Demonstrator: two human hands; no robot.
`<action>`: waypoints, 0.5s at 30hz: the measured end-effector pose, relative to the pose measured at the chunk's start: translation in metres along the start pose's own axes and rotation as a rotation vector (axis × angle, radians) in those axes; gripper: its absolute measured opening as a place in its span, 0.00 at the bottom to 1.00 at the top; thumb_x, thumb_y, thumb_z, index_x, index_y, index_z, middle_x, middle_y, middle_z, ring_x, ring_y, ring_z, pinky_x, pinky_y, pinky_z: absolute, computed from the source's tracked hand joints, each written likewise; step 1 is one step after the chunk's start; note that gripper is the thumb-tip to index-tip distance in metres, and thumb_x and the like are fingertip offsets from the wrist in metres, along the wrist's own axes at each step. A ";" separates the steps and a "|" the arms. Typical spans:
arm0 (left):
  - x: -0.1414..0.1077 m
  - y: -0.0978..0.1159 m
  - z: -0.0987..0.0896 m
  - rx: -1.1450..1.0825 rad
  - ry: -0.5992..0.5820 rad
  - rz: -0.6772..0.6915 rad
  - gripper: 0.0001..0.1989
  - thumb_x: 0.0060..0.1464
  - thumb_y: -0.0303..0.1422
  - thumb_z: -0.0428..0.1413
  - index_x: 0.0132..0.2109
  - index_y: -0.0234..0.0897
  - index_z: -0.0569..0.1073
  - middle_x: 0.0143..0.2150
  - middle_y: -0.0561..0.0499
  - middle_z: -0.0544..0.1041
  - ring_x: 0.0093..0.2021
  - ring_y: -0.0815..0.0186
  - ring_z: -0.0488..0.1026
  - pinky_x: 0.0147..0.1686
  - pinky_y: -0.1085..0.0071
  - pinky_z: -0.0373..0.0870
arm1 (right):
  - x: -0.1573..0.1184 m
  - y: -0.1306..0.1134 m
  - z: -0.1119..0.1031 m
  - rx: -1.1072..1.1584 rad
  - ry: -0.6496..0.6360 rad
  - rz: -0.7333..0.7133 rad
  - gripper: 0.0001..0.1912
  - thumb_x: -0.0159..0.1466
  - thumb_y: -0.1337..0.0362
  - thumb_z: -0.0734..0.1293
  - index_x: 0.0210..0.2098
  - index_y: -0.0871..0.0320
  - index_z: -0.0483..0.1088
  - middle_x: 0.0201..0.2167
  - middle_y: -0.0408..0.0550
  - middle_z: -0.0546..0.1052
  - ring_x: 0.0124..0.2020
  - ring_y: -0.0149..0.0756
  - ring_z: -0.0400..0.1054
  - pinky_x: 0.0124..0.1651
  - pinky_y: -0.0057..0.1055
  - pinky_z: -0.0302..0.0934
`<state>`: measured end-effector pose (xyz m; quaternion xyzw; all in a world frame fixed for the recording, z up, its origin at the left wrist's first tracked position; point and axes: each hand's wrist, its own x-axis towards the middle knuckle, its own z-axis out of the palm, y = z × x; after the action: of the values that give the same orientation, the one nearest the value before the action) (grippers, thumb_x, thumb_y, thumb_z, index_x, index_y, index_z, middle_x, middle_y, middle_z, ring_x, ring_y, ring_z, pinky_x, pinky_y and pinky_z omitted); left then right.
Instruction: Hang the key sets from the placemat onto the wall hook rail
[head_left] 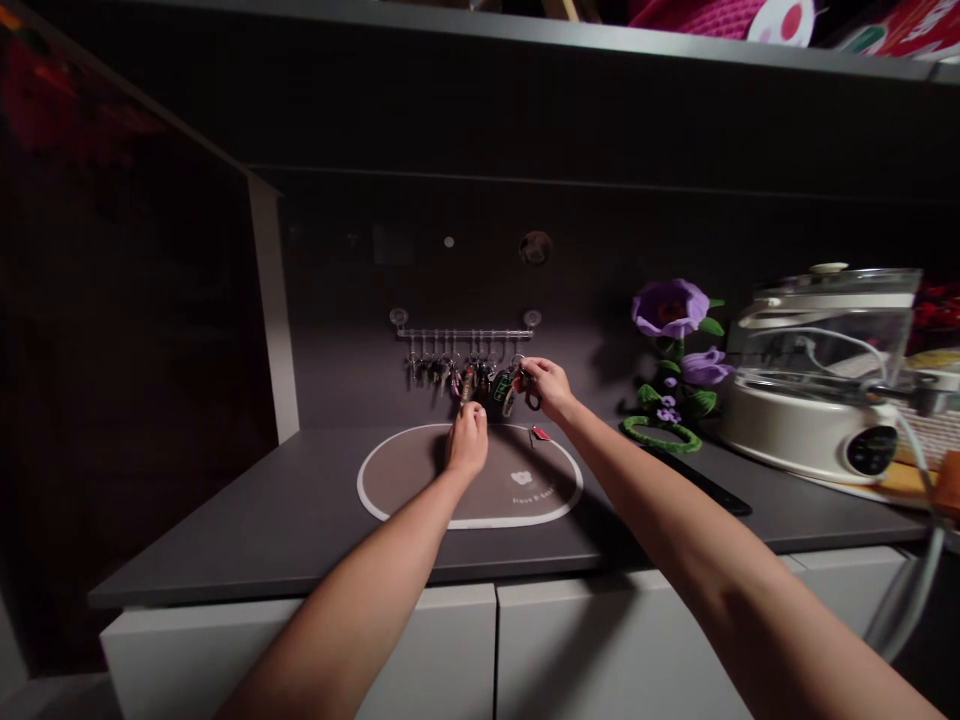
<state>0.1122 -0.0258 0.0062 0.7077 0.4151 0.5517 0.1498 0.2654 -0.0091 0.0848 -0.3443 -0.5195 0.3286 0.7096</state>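
A clear hook rack (465,333) is fixed to the dark back wall, with several bunches of keys (435,370) hanging from it. My right hand (551,387) is closed in a pinch on a key ring (519,360) at the rack's right end; a dark loop dangles below its fingers. Lower and to the left, my left hand (469,440) has its fingers pressed together just under a strap-like keychain (466,384). What those fingers hold, if anything, is hidden. A small key with a red tag (541,434) lies on the oval brown mat (420,470) below.
The mat lies on a dark counter (247,530) above white cabinet doors (570,650). To the right stand purple knitted flowers (671,308), a flat black object (705,485) and a cream appliance (802,430) with a clear cover and hanging cable. A shelf (450,25) overhangs everything.
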 end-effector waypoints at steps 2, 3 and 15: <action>0.000 -0.001 0.001 0.005 -0.008 -0.008 0.13 0.58 0.34 0.39 0.42 0.37 0.66 0.41 0.43 0.72 0.43 0.63 0.68 0.44 0.67 0.61 | 0.010 0.001 0.002 0.016 0.009 -0.001 0.08 0.50 0.63 0.67 0.26 0.61 0.65 0.15 0.41 0.69 0.13 0.27 0.62 0.16 0.24 0.55; 0.001 -0.001 0.001 0.008 -0.012 -0.009 0.13 0.58 0.34 0.39 0.42 0.37 0.66 0.41 0.44 0.72 0.43 0.63 0.68 0.44 0.67 0.61 | 0.014 0.001 0.004 0.019 0.027 0.006 0.07 0.50 0.65 0.67 0.26 0.61 0.65 0.15 0.42 0.69 0.13 0.27 0.62 0.15 0.24 0.56; 0.002 -0.001 0.003 0.010 -0.023 -0.028 0.12 0.57 0.34 0.40 0.40 0.39 0.66 0.40 0.44 0.72 0.43 0.62 0.68 0.44 0.67 0.61 | 0.045 0.012 0.020 0.083 0.180 0.108 0.03 0.53 0.71 0.65 0.24 0.62 0.66 0.13 0.44 0.70 0.13 0.26 0.62 0.15 0.22 0.58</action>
<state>0.1148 -0.0232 0.0057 0.7090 0.4258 0.5392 0.1589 0.2559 0.0376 0.1021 -0.3704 -0.4200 0.3555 0.7484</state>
